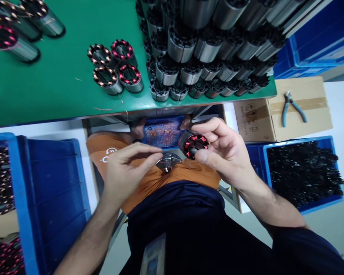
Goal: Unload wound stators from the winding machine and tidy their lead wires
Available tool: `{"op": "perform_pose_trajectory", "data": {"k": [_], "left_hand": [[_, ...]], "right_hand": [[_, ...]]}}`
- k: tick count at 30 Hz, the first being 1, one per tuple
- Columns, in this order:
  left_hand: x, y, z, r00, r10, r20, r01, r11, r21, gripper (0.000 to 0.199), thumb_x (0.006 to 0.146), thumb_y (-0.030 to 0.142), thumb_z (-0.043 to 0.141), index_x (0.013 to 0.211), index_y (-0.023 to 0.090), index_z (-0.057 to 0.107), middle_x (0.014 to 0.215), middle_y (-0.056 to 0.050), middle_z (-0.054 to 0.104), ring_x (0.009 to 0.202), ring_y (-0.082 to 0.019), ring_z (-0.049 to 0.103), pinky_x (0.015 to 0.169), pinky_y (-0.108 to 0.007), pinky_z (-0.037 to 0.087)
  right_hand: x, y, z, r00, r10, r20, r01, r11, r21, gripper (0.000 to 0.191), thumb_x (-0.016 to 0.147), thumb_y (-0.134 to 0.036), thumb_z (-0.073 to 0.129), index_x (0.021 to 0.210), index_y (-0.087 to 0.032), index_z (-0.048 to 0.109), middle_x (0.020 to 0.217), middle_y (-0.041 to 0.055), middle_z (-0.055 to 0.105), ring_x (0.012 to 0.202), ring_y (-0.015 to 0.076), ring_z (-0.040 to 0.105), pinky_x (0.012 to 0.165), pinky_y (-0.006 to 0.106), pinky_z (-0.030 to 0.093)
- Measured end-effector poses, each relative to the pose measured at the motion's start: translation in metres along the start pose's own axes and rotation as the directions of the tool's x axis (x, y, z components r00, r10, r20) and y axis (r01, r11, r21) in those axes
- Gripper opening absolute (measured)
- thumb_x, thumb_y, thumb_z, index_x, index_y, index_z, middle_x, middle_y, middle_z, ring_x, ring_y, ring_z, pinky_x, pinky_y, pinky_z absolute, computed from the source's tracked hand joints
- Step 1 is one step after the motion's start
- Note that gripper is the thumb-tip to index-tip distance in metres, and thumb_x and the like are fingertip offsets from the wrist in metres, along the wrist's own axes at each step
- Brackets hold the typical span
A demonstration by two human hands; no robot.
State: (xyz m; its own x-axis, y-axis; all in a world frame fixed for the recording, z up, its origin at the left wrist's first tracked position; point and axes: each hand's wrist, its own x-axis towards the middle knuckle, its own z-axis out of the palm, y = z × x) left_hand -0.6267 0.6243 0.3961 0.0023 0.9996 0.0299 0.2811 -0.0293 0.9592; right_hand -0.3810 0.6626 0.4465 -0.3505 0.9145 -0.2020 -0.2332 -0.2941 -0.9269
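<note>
Between the thumb and fingers of my right hand [223, 149] is a motor stator [193, 144], a dark cylinder whose near end shows a ring of red wire windings. My left hand [132, 168] hovers to its left, apart from it, thumb and fingertips pinched together. Whatever lies in that pinch is too small to make out. Beneath my hands, on the floor, a blue tray [163, 133] holds a tangle of copper-coloured wire scraps.
On the green table [60, 88] stand several wound stators [105, 76] and stacked rows of bare steel stator cores [182, 44]. Pliers [292, 109] lie on a cardboard box [301, 114] at right. Blue bins with stators [51, 198] and black parts [304, 172] flank me.
</note>
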Motion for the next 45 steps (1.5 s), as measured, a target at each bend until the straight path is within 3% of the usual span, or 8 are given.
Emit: {"op": "perform_pose_trajectory", "data": {"k": [4,12,20,27,30,33,40,45], "left_hand": [[0.003,0.034,0.001,0.986,0.139,-0.093,-0.148,0.985,-0.093,0.02,0.093,0.022,0.091,0.11,0.032,0.086,0.121,0.002,0.084,0.117,-0.02,0.078,0.108,-0.042,0.063],[0.0,0.008,0.018,0.976,-0.201,0.087,0.219,0.894,-0.391,0.018,0.104,0.039,0.08,0.093,0.026,0.083,0.106,-0.001,0.081,0.088,-0.013,0.076,0.072,-0.024,0.064],[0.007,0.035,0.009,0.988,-0.043,0.151,0.093,0.936,-0.339,0.003,0.095,0.032,0.09,0.096,0.031,0.088,0.108,-0.001,0.083,0.106,-0.016,0.076,0.094,-0.027,0.064],[-0.001,0.004,0.011,0.97,-0.156,0.189,0.211,0.924,-0.318,0.026,0.106,0.045,0.076,0.092,0.023,0.076,0.106,-0.005,0.081,0.084,-0.016,0.076,0.07,-0.027,0.064],[-0.007,0.002,0.007,0.999,-0.002,0.052,0.016,0.96,-0.28,0.031,0.091,0.043,0.093,0.106,0.027,0.071,0.112,-0.003,0.082,0.103,-0.021,0.081,0.088,-0.033,0.069],[-0.014,0.017,0.006,0.978,0.206,0.009,-0.205,0.975,-0.085,0.084,0.064,0.037,0.112,0.135,0.03,0.067,0.133,-0.006,0.08,0.126,-0.029,0.079,0.115,-0.046,0.065],[-0.02,0.035,0.011,0.945,0.326,0.004,-0.324,0.941,0.099,0.079,0.085,0.031,0.101,0.155,0.034,0.064,0.134,0.001,0.082,0.111,-0.019,0.085,0.099,-0.03,0.073],[-0.019,0.034,0.007,0.894,0.446,0.048,-0.443,0.861,0.248,0.062,0.091,0.03,0.096,0.148,0.033,0.071,0.126,0.005,0.086,0.106,-0.018,0.085,0.1,-0.035,0.073]], "right_hand": [[0.003,0.005,0.01,0.999,0.037,0.012,-0.037,0.999,-0.014,0.047,0.081,-0.026,0.103,0.119,-0.026,0.074,0.108,0.0008,0.084,0.089,0.0123,0.078,0.08,0.022,0.065],[-0.008,0.005,-0.004,0.992,0.044,0.121,-0.051,0.997,0.057,0.04,0.096,-0.027,0.091,0.13,-0.026,0.07,0.107,0.0019,0.083,0.092,0.0141,0.08,0.082,0.025,0.065],[-0.01,0.01,0.0,0.983,-0.01,0.181,0.032,0.993,-0.114,0.054,0.088,-0.013,0.093,0.133,-0.024,0.066,0.104,-0.0001,0.079,0.088,0.0102,0.075,0.078,0.019,0.061],[-0.013,0.008,-0.007,0.979,0.053,0.198,-0.052,0.999,-0.012,0.054,0.092,-0.027,0.092,0.137,-0.026,0.062,0.11,0.0033,0.081,0.093,0.0145,0.078,0.08,0.024,0.062],[-0.012,0.005,-0.004,0.987,0.054,0.149,-0.047,0.998,-0.053,0.056,0.09,-0.025,0.093,0.136,-0.028,0.06,0.105,-0.0001,0.079,0.088,0.0129,0.076,0.076,0.023,0.059],[-0.01,0.008,0.002,0.986,0.045,0.162,-0.028,0.994,-0.103,0.06,0.09,-0.024,0.094,0.139,-0.029,0.059,0.103,-0.0013,0.078,0.084,0.0131,0.074,0.075,0.025,0.058],[-0.009,0.006,0.004,0.978,-0.048,0.202,0.11,0.946,-0.306,0.061,0.086,-0.027,0.099,0.139,-0.029,0.07,0.108,0.001,0.077,0.089,0.0149,0.069,0.079,0.029,0.058],[-0.007,0.002,-0.004,0.969,-0.183,0.164,0.233,0.898,-0.374,0.013,0.095,-0.033,0.093,0.099,-0.024,0.084,0.093,0.0028,0.077,0.085,0.0173,0.068,0.082,0.034,0.059]]}}
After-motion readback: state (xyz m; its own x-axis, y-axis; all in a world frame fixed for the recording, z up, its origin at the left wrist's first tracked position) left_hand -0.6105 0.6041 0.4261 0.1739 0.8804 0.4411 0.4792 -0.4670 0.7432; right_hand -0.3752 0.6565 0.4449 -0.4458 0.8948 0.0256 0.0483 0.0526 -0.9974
